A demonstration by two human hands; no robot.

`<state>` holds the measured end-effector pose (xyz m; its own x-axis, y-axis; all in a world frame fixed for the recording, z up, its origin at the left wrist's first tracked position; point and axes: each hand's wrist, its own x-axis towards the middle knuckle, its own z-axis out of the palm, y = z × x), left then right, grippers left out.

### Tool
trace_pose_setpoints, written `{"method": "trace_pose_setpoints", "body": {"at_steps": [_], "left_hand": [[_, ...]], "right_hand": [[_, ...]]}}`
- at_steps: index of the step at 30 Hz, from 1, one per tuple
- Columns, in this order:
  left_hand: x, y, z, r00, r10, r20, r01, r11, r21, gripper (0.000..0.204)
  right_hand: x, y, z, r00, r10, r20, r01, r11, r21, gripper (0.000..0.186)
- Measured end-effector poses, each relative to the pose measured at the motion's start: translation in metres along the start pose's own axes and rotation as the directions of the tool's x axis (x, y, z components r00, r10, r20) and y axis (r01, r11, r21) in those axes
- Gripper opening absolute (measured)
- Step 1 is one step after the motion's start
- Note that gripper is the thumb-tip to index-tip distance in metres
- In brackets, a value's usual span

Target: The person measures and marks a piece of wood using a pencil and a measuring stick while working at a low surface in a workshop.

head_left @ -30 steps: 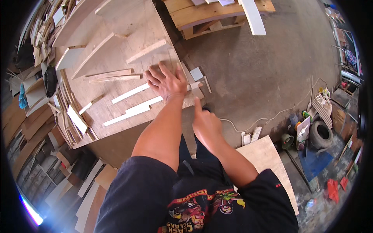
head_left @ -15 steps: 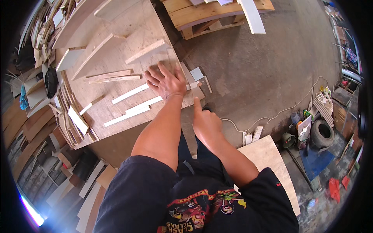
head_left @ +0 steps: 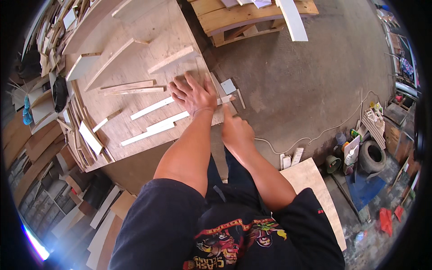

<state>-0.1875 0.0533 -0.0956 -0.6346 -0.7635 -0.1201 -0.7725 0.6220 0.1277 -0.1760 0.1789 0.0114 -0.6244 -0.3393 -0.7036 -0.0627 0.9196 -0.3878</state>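
My left hand point(head_left: 193, 94) lies with spread fingers across a narrow white strip point(head_left: 153, 108), pressing it onto the plywood tabletop point(head_left: 135, 58). The end of that strip shows past my wrist, near the table's right edge. Close by, my right hand point(head_left: 237, 134) is closed, its index finger stretched toward the strip's end. Whatever it grips is hidden beneath it and I cannot make it out. Two more white strips point(head_left: 155, 127) lie side by side, nearer to me than the one under my hand.
Curved boards point(head_left: 112, 63) stand on edge across the table, beside thin wooden sticks point(head_left: 132, 88). A small white square piece point(head_left: 228, 85) is at the table's right edge. Beyond stands a wooden pallet-like bench point(head_left: 252, 20). A cable point(head_left: 310, 139) crosses the floor toward a tire point(head_left: 372, 156).
My right hand has moved slightly forward and left, its index finger now nearer the strip's end. The dark object glimpsed beside it is now out of sight. My left hand stays on the strip.
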Motion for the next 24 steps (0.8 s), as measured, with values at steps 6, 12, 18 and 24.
{"method": "trace_pose_setpoints", "body": {"at_steps": [6, 12, 18, 24], "left_hand": [[-0.003, 0.005, -0.006, 0.999, -0.001, 0.037, 0.001, 1.0, -0.003, 0.078], [0.002, 0.001, -0.004, 1.0, -0.011, 0.026, 0.011, 1.0, -0.003, 0.079], [0.002, -0.001, 0.0, 1.0, -0.005, -0.004, 0.005, 1.0, -0.006, 0.077], [-0.002, 0.004, 0.002, 0.997, 0.027, -0.069, -0.026, 0.999, 0.019, 0.076]], "right_hand": [[0.01, 0.001, 0.007, 1.0, -0.014, 0.004, 0.015, 0.997, -0.079, 0.064], [-0.03, 0.005, -0.004, 0.992, -0.014, 0.122, 0.03, 0.991, -0.131, 0.068], [-0.023, 0.003, -0.001, 0.995, -0.02, 0.102, 0.03, 0.995, -0.098, 0.072], [0.002, 0.005, 0.012, 1.0, -0.024, -0.005, 0.023, 0.995, -0.099, 0.071]]}}
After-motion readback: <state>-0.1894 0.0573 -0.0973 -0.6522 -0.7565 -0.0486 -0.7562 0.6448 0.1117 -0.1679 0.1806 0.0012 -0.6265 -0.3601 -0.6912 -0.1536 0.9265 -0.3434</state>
